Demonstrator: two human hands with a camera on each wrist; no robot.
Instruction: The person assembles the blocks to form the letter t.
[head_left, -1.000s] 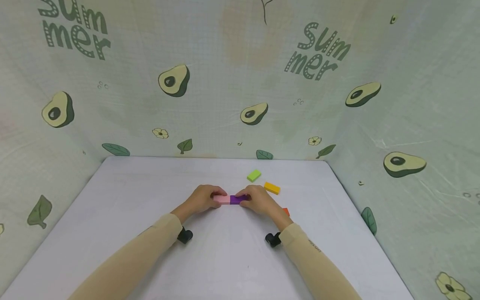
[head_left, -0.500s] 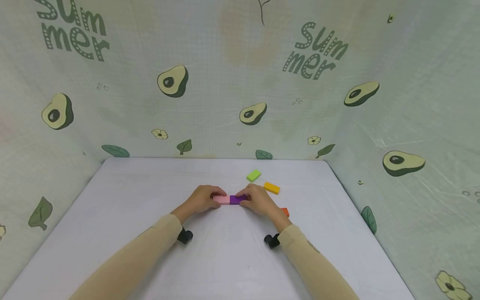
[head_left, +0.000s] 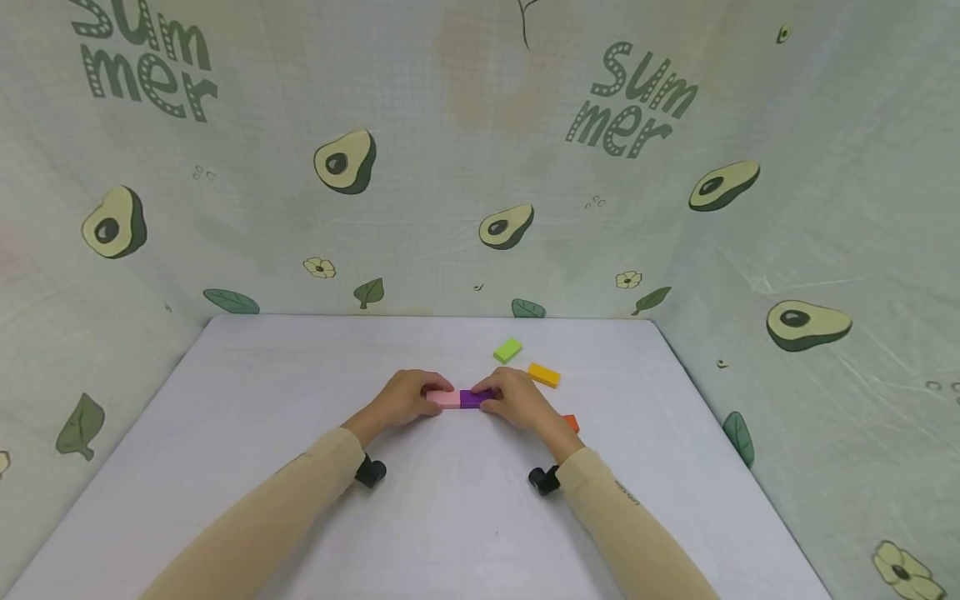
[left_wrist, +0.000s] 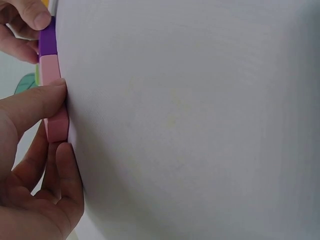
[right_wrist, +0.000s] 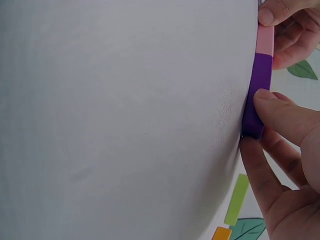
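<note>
"So, what have you got in your left hand?"

"It pinches the pink block, with my thumb along the side nearest me. That block lies directly to the left of the purple block, and the two meet end to end in one straight row."

"And your right hand?"

"That one pinches the purple block itself, thumb on the near side again, and covers its right end from above. Both blocks lie low against the white table."

"Is anything else lying around the purple block?"

"Yes, three more pieces. The green block is beyond the purple block and a bit to the right, set at a slant. The yellow-orange block is also beyond it, farther right than the green one. The red-orange block is to its right and slightly nearer me."

"Can you see all of that last one?"

"Not really. My right wrist hides part of it, so I can't tell its full shape."

"What is behind all this?"

"Well past the purple block, a pale cloth hangs upright, printed with avocados, leaves, small flowers and the word 'summer'."
</note>
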